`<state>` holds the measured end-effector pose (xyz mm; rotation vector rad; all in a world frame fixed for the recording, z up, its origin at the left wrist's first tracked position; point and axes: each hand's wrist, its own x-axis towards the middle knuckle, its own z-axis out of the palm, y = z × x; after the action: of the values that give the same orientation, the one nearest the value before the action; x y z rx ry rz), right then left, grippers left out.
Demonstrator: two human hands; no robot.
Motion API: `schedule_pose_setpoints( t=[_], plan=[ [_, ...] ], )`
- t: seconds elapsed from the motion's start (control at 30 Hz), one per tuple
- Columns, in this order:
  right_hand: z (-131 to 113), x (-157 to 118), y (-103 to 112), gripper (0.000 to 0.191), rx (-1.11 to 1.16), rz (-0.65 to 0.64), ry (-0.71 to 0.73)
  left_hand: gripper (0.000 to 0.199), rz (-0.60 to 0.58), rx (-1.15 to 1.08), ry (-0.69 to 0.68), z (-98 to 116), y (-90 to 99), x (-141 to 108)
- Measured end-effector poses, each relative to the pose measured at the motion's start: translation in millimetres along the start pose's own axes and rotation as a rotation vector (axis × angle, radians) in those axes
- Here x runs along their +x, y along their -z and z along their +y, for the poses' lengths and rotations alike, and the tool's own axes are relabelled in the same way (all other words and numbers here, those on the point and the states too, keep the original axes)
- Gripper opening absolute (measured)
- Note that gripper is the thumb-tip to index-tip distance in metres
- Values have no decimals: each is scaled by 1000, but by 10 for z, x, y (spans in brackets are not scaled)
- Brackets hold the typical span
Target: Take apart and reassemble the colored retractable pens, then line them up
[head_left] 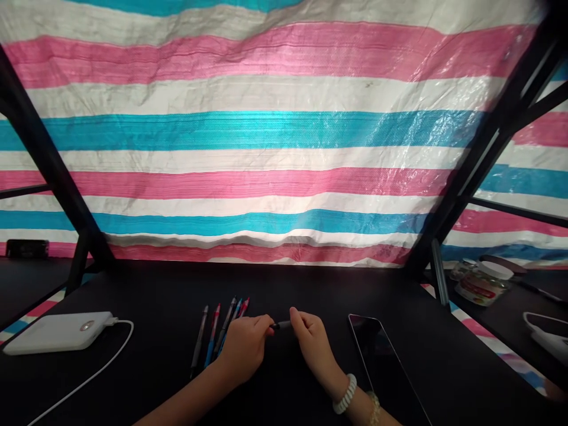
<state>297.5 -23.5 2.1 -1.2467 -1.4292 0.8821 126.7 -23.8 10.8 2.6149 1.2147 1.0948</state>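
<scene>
A dark pen (pixel 282 325) lies roughly level between my two hands, just above the black table; only a short stretch of it shows. My left hand (pixel 246 346) is closed, pinching the pen's black end between thumb and fingers. Wrapped around the other end, my right hand (pixel 313 340) has its thumb raised along the fist. My fingers hide most of the pen, so its full length and tip cannot be seen. Several pens (pixel 199 342) with black, red and blue parts lie side by side just left of my left hand, which partly covers some of them.
A white power bank (pixel 57 332) with a white cable (pixel 113 355) lies at the left. To the right of my right hand lies a dark-screened phone (pixel 384 361). Black frame bars (pixel 57 171) flank the table, with a striped tarp (pixel 266 130) behind. Jars (pixel 483 284) stand far right.
</scene>
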Motion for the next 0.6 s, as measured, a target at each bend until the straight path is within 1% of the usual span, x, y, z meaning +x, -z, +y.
schedule_pose_setpoints(
  t=[0.13, 0.27, 0.4, 0.5, 0.53, 0.6],
  plan=[
    [-13, -26, -7, 48, -34, -5, 49, 30, -138, -198, 142, 10, 95, 15],
    [-43, -50, 0, 48, -73, -28, 142, 35, -293, -421, 292, -46, 109, 49],
    [-64, -66, 15, 47, -98, -90, 219, 47, -445, -576, 306, -184, 67, 77],
    [-86, -58, 47, 47, -103, -123, 271, 51, -527, -659, 293, -267, 84, 95],
    [-97, -47, 64, 46, -99, -126, 281, 51, -532, -676, 286, -281, 105, 104],
    [-122, -16, 103, 41, -83, -115, 281, 45, -486, -692, 279, -290, 163, 127]
  ],
)
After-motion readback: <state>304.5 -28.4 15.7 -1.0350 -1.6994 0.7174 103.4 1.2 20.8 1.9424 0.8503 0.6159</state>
